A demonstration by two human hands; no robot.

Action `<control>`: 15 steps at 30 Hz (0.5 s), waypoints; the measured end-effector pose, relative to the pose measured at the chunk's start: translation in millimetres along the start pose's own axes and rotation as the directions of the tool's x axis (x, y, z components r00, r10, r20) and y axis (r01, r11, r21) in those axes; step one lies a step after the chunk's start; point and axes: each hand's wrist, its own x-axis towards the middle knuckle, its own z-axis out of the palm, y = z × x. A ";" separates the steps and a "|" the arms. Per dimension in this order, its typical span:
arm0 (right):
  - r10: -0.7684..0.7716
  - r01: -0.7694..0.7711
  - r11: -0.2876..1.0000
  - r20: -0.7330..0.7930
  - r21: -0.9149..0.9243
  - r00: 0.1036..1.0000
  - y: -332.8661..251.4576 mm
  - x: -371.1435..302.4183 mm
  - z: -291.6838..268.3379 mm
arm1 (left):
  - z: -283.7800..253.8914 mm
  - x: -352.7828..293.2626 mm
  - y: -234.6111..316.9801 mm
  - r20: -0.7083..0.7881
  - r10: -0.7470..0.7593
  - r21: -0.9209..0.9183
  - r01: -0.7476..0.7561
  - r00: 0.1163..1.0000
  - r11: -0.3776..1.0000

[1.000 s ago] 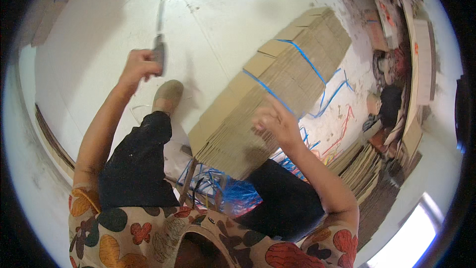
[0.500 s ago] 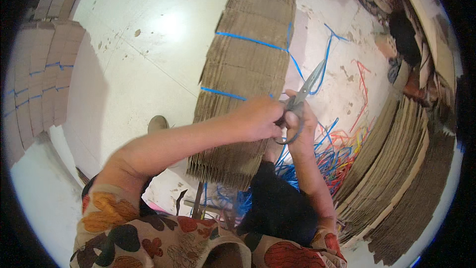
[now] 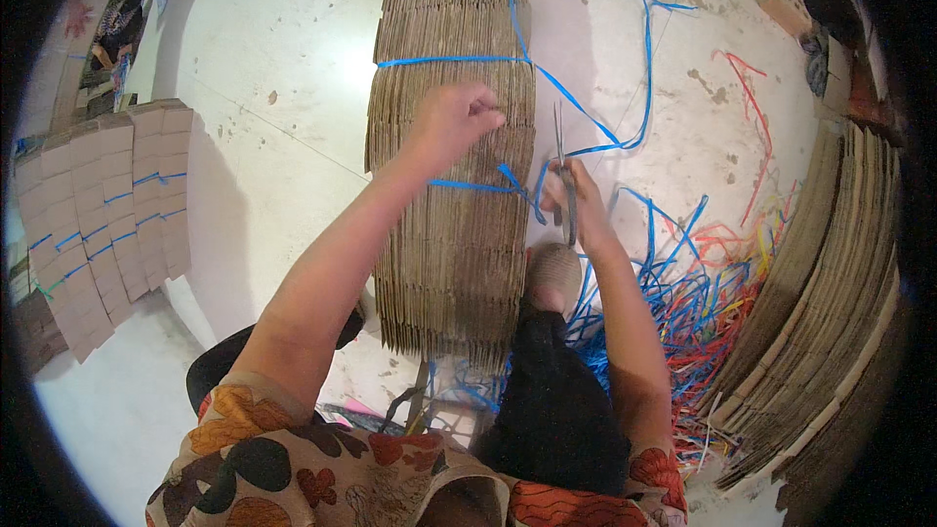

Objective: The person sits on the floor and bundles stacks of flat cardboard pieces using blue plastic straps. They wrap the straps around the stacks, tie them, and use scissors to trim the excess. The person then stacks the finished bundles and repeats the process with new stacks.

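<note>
L hand [image 3: 459, 117] hangs over cardboard bundle [image 3: 454, 273], btwn its two straps, fingers curled, motion-blurred; can't tell if empty or pinching smth. R hand [image 3: 581, 203] grips scissors [image 3: 567, 174] by handles, just R of bundle, blades pointing away from body. Bundle lies lengthwise on floor [image 3: 283, 171] in front of person, sheet edges up, w/ near blue strap [image 3: 473, 185] & far blue strap [image 3: 451, 61] across it. Short strap end [image 3: 538, 207] sticks out at bundle's R side, next to scissors; long blue tail [image 3: 646, 78] seems to run off far strap onto floor.

Risks (judgement): short end or tail could snag in handles/blades if R hand swings in. Stray snip might nick near strap or board edges → bundle could fan apart. Shoe [image 3: 553, 268] is close to R hand, so dropped scissors may hit it. Strap pile [image 3: 673, 317] nearby could tangle foot → trip.
</note>
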 end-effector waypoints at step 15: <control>-0.019 0.033 0.996 -0.168 0.083 0.986 -39.1 53.5 25.8 | 9.2 -86.0 -10.2 0.040 -0.132 -0.176 0.137 0.990 0.975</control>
